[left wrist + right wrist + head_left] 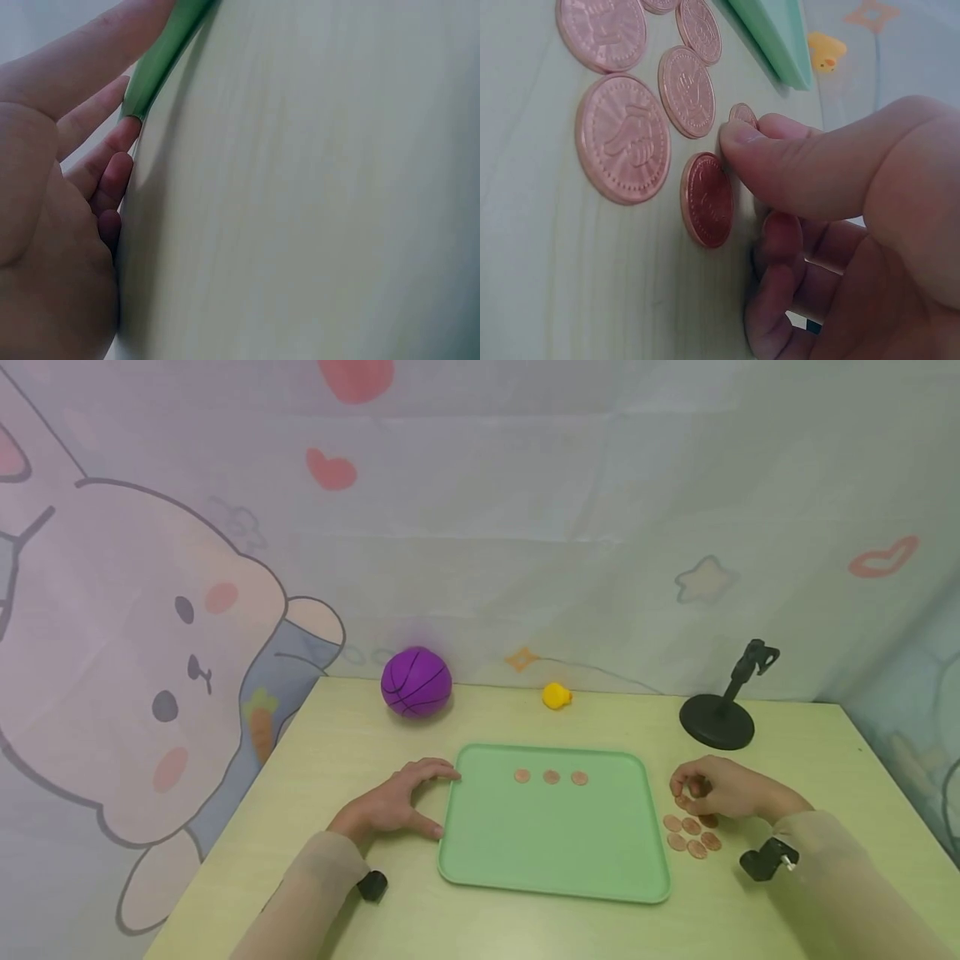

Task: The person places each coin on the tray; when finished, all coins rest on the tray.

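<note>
A light green tray lies on the table, with three copper-coloured coins in a row near its far side: a left one, a middle one and a right one. At the tray's left edge, my left hand is spread, fingertips and thumb touching the rim. To the right of the tray, my right hand pinches a coin between thumb and index finger; the thumb hides most of it. Several loose coins lie flat on the table beside that hand, showing embossed faces.
Behind the tray stand a purple ball with basketball lines, a small yellow toy duck and a black stand with a round base. A patterned cloth hangs along the table's back edge.
</note>
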A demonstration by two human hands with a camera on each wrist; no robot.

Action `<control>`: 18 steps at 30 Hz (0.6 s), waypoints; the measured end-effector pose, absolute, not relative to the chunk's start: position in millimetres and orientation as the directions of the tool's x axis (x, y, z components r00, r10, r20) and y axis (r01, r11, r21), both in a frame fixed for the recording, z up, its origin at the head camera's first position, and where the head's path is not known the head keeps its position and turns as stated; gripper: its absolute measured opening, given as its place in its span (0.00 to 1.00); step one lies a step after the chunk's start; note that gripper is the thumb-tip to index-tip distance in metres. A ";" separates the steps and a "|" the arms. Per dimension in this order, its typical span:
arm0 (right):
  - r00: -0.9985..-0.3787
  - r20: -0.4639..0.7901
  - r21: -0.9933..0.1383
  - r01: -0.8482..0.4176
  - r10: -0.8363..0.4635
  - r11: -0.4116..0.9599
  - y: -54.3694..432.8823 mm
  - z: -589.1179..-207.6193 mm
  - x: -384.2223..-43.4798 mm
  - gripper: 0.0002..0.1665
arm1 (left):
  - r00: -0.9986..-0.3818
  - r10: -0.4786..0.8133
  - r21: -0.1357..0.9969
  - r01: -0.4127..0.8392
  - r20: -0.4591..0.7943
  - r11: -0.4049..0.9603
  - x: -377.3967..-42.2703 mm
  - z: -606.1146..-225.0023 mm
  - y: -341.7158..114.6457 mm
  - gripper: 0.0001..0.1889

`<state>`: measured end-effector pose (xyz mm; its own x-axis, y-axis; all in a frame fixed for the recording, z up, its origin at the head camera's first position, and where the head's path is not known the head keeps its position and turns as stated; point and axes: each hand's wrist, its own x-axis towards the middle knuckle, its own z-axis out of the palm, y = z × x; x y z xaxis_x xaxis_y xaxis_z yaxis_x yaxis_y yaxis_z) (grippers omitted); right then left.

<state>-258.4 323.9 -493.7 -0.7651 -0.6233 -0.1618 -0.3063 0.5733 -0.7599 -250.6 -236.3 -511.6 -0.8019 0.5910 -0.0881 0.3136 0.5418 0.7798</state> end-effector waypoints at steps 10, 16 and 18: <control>-0.770 -0.158 -0.768 -0.297 -0.618 0.568 322.0 -491.8 -255.5 0.10 | -0.801 0.592 0.779 0.316 -0.087 0.542 -251.2 -511.4 -235.9 0.44; -0.778 -0.170 -0.764 -0.284 -0.605 0.579 320.7 -491.0 -254.4 0.10 | -0.799 0.594 0.778 0.318 -0.087 0.541 -251.6 -511.9 -235.9 0.44; -0.778 -0.167 -0.763 -0.287 -0.605 0.579 320.6 -489.8 -253.7 0.10 | -0.801 0.591 0.777 0.314 -0.091 0.545 -251.6 -512.1 -235.5 0.45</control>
